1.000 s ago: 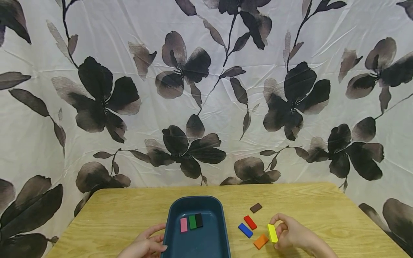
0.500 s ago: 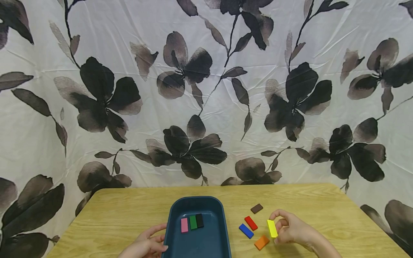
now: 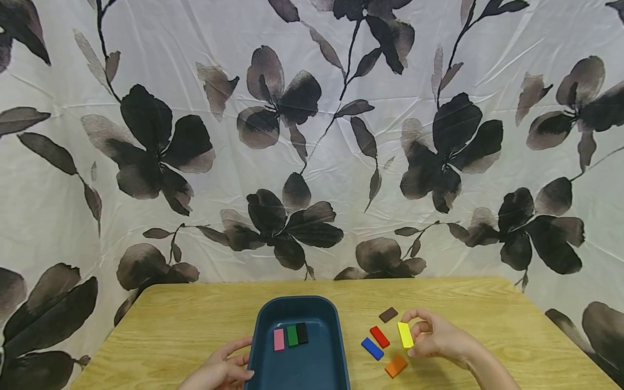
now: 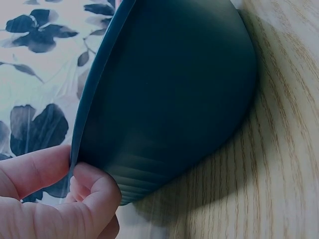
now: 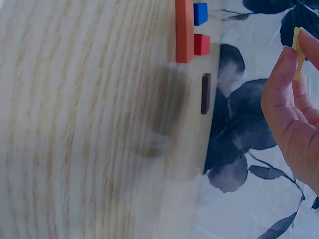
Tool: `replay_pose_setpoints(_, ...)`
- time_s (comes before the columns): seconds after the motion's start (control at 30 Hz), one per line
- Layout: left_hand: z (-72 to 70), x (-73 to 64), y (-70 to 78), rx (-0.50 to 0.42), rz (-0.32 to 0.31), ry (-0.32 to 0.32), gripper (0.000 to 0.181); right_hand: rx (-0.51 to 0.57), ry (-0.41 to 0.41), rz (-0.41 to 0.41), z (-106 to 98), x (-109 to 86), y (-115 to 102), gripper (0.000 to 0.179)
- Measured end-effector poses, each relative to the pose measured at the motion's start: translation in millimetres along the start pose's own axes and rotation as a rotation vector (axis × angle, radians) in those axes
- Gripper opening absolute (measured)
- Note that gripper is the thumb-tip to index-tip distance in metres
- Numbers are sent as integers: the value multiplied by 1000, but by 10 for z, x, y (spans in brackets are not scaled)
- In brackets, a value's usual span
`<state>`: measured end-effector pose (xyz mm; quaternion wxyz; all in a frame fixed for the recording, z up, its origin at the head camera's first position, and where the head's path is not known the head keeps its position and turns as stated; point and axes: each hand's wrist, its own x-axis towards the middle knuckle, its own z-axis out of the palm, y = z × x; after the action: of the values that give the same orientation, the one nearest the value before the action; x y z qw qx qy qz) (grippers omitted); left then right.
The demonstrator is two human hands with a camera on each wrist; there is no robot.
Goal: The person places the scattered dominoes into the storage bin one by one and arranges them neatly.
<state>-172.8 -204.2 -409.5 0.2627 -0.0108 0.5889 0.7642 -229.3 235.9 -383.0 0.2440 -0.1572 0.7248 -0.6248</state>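
Note:
In the head view my right hand [image 3: 439,337] pinches a yellow block [image 3: 405,335] between thumb and fingers, held above the table. The right wrist view shows the same yellow block [image 5: 298,54] edge-on in the fingertips. My left hand [image 3: 220,365] grips the left rim of a dark blue tray [image 3: 341,352]; in the left wrist view the thumb and a finger pinch that rim [image 4: 87,109]. Inside the tray lie a pink block [image 3: 279,339], a green block [image 3: 292,336] and a black block [image 3: 303,333], the green and black side by side.
Between tray and right hand, a brown block [image 3: 388,314], a red block [image 3: 379,337], a blue block [image 3: 372,349] and an orange block [image 3: 396,366] lie on the wooden table [image 3: 195,309]. A flower-patterned cloth [image 3: 312,151] hangs behind the table.
My right hand has moved slightly up and to the left in the head view, carrying the yellow block. The left hand stays on the tray's rim, and the other blocks lie as before.

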Motion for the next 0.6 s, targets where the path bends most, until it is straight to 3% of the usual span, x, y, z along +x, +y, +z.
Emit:
replay_pose_setpoints(0.37, 52, -10, 39, -178, -11, -71, 72, -21, -32, -44, 31, 128, -188, 53)
replay_pose_setpoints(0.6, 56, -36, 27, -196, -13, -61, 74, -66, -44, -72, 124, 221, -321, 53)
